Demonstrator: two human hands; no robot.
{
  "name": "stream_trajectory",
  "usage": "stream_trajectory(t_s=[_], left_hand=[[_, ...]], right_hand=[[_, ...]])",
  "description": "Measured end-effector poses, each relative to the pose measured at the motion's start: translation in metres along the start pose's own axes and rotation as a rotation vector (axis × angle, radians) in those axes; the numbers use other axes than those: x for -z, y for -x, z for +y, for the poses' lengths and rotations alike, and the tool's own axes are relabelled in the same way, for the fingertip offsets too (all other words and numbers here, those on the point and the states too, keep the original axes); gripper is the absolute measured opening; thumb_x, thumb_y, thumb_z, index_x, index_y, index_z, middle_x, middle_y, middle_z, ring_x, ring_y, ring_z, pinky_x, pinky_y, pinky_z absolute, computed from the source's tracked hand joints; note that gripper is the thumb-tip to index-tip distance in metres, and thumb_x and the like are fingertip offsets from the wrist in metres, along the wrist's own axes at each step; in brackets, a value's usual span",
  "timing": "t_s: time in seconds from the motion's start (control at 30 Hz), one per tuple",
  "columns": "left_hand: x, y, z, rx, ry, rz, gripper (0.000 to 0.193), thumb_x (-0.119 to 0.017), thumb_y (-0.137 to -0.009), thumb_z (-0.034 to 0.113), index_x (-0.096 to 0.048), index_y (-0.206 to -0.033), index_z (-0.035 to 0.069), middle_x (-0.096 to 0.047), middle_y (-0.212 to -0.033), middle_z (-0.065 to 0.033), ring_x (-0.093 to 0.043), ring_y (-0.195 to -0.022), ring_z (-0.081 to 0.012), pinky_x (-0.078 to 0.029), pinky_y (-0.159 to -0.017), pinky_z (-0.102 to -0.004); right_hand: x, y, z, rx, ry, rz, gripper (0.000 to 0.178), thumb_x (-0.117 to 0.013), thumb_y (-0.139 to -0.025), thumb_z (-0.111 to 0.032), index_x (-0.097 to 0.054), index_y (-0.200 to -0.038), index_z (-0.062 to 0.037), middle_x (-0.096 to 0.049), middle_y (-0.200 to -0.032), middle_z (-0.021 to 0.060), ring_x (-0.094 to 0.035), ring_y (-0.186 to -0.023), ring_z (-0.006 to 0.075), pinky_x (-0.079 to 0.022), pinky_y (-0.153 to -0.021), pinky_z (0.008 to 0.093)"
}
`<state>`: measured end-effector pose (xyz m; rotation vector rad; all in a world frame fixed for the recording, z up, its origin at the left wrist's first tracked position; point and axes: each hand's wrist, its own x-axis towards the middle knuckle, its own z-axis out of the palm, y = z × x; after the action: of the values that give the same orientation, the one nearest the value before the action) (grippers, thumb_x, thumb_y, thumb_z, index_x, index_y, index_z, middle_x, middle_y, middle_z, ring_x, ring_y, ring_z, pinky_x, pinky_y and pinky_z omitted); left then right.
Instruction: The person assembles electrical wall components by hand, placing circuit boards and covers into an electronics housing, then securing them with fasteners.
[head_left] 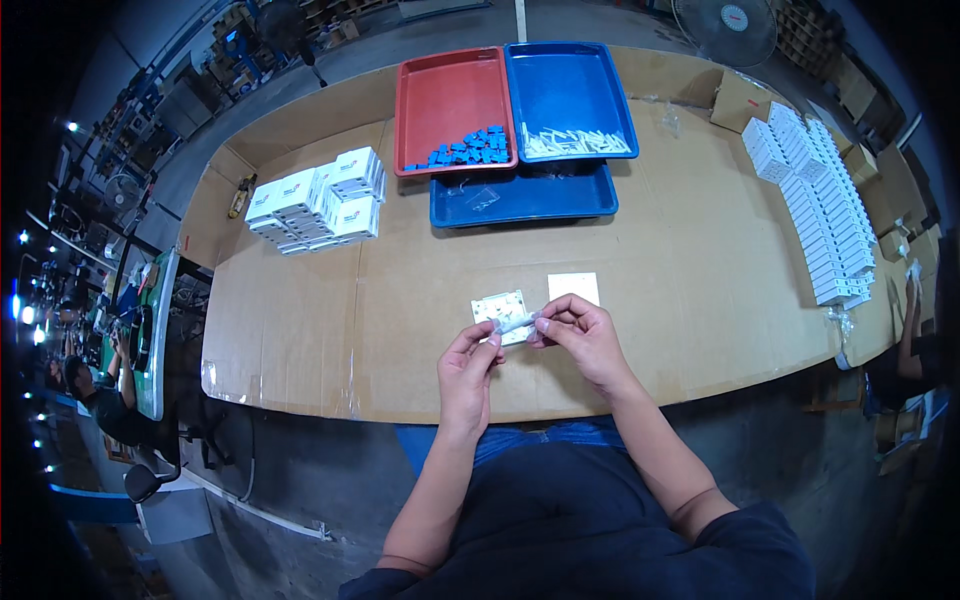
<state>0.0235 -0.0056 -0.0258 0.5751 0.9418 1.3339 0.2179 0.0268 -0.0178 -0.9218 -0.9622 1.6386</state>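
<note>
Both hands pinch a small clear plastic bag (515, 323) and stretch it between them. My left hand (468, 372) grips its left end with thumb and fingers. My right hand (580, 343) has the other end pinched. What is inside the bag is too small to make out. Right behind and partly under the bag lies a white plastic plate (495, 304) with small cutouts, its near part hidden by the bag and fingers. A flat white square panel (574, 287) lies just beyond my right hand.
Beyond my hands stand a red tray (450, 90) of blue pieces, a blue tray (565, 85) of white sticks and a lower blue tray (525, 205) holding clear plastic. White boxes (318, 200) are stacked at left, white plastic parts (815, 210) at right. Cardboard walls edge the table.
</note>
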Motion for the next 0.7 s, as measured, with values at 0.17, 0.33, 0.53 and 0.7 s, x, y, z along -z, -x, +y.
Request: stream_trajectory(t_s=[0.17, 0.33, 0.53, 0.7], left_hand=[[-0.001, -0.003, 0.002, -0.04, -0.169, 0.026, 0.02, -0.063, -0.103, 0.008, -0.063, -0.121, -0.001, -0.069, -0.098, -0.0065, -0.062, -0.082, -0.009, -0.052, -0.078, -0.0246], [0.005, -0.01, 0.011, 0.014, -0.333, -0.128, 0.023, -0.053, -0.111, 0.021, -0.063, -0.116, 0.001, -0.071, -0.095, -0.0087, -0.064, -0.075, -0.0113, -0.054, -0.073, -0.0258], [0.011, -0.024, 0.02, 0.215, -0.34, -0.206, 0.029, -0.055, -0.11, 0.027, -0.066, -0.119, 0.001, -0.07, -0.092, -0.0068, -0.061, -0.074, -0.0093, -0.051, -0.069, -0.0238], [0.023, -0.033, 0.008, 0.122, -0.438, -0.252, 0.023, -0.066, -0.105, 0.02, -0.07, -0.115, 0.001, -0.069, -0.09, -0.0011, -0.056, -0.073, -0.0059, -0.047, -0.066, -0.0204]], right_hand=[[0.0, 0.001, 0.001, -0.004, 0.019, -0.006, 0.01, -0.062, -0.104, -0.003, -0.064, -0.113, 0.0019, -0.075, -0.105, 0.0139, -0.075, -0.093, 0.0176, -0.061, -0.081, 0.0291], [0.002, 0.0, -0.004, 0.027, 0.09, -0.07, 0.02, -0.063, -0.104, -0.004, -0.066, -0.122, 0.0033, -0.075, -0.106, 0.013, -0.074, -0.093, 0.0153, -0.061, -0.082, 0.028], [0.01, -0.004, -0.001, -0.013, 0.178, -0.142, 0.018, -0.06, -0.101, 0.004, -0.074, -0.112, 0.0036, -0.075, -0.109, 0.0116, -0.072, -0.094, 0.0135, -0.059, -0.086, 0.0271], [0.014, -0.01, -0.001, 0.067, 0.253, -0.178, 0.022, -0.056, -0.098, 0.007, -0.077, -0.104, 0.002, -0.075, -0.113, 0.0099, -0.069, -0.099, 0.0144, -0.057, -0.09, 0.0287]])
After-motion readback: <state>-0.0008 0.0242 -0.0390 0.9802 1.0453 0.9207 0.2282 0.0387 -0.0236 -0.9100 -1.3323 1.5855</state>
